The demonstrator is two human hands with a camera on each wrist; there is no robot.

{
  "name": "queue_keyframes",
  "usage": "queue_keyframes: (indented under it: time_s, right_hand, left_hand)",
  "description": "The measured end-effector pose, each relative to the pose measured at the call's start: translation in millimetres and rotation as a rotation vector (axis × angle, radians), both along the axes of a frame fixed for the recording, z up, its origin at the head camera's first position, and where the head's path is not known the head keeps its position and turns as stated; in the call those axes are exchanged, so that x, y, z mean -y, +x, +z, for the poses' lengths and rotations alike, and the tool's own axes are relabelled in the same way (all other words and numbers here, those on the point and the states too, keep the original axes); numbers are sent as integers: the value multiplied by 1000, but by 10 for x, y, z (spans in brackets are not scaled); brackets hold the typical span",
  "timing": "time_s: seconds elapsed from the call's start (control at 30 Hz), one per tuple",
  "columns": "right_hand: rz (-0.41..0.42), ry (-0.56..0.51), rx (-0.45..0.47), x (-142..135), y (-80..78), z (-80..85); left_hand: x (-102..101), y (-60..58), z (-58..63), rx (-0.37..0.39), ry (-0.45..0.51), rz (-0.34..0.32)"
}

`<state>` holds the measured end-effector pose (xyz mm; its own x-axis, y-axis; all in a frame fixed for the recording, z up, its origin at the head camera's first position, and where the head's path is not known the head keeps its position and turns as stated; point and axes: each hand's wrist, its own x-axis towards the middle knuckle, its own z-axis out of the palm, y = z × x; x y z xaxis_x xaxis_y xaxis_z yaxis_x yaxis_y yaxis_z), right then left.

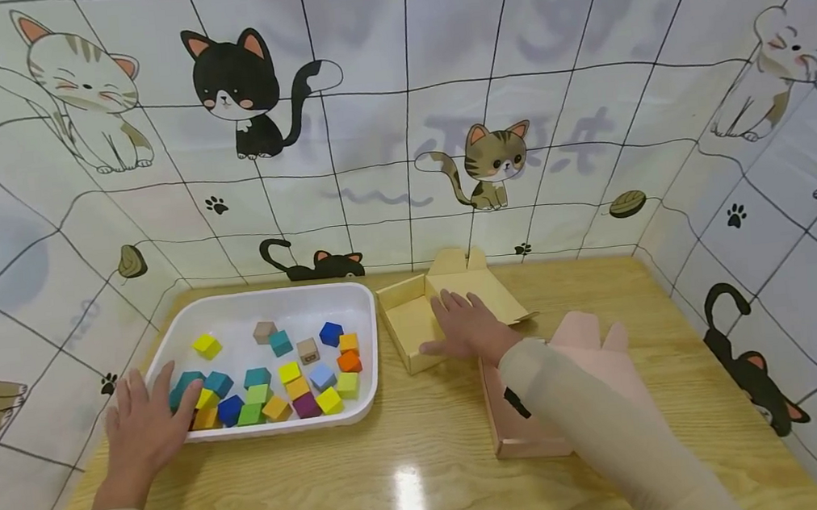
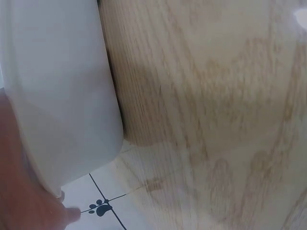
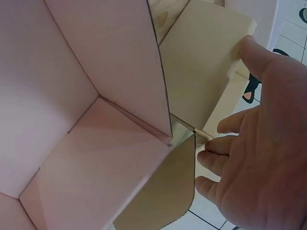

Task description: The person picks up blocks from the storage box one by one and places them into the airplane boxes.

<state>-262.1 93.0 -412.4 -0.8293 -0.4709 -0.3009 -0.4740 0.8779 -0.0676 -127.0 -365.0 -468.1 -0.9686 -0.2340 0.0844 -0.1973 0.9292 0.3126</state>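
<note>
My left hand rests along the left front corner of a white tray, fingers spread at its rim. Inside the tray lie several coloured cubes, among them a purple cube and a yellow cube. In the left wrist view, part of the hand lies along the tray's outer wall. My right hand reaches over an open yellow cardboard box, fingers extended. The right wrist view has its thumb at the box's edge, the other fingers apart near the lid side.
An open pink cardboard box stands under my right forearm, partly hidden by the sleeve. The wooden table meets a wall sheet with cat pictures at the back and sides.
</note>
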Motion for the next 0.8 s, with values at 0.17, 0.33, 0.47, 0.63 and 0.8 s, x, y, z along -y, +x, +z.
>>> queue_keyframes:
  time_s: [0.17,0.33,0.47,0.63,0.8]
  right_hand:
    - [-57,5,-27,38,0,-63]
    - [-127,16,-73,102,7,-115]
    - [-160,29,-103,123,21,-119]
    - [-170,23,-98,124,32,-76]
    - [-135,-4,-128,148,10,-27]
  left_hand:
    - [-14,-29,-22,19,6,16]
    - [-49,-70,-46,18,2,15]
    - [-94,-130,-55,1,-5,-4]
    - [-161,-185,-47,1,-5,-10]
    - [-193,-198,-22,24,-8,7]
